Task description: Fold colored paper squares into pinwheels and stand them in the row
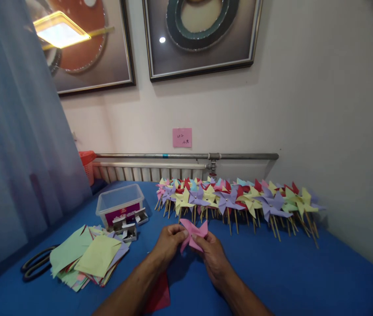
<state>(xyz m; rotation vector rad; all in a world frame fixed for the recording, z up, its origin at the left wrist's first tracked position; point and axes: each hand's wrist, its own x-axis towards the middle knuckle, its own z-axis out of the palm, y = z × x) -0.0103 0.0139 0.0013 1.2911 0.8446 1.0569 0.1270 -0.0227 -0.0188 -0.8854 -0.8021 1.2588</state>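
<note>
A pink paper pinwheel is held up between both hands just above the blue table. My left hand pinches its left side between thumb and fingers. On the right, my right hand grips the lower right blade, its thumb lying near the centre. No stick shows on this pinwheel. Under my left forearm lies a red paper sheet, partly covered by the arm.
Behind the hands, many finished pinwheels on sticks lie in a long row. Loose coloured paper is piled at left, over scissors. Small open boxes stand by a clear plastic tub. A radiator lines the wall.
</note>
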